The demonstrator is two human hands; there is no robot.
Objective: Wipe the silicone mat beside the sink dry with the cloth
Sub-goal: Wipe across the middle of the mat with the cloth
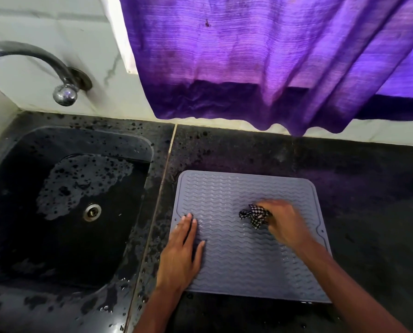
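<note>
A grey silicone mat (227,195) with wavy ridges lies flat on the black counter, just right of the sink. My left hand (182,251) rests flat on the mat's left edge, fingers straight. My right hand (284,224) grips a bunched black-and-white checked cloth (254,215) and holds it against the middle of the mat. The right hand is motion-blurred. Most of the cloth is hidden inside the hand.
A black sink (63,207) with water patches and a metal drain (92,212) lies to the left. A metal tap (44,66) juts from the tiled wall. A purple curtain (260,56) hangs over the counter's back edge. Droplets speckle the black counter (356,188).
</note>
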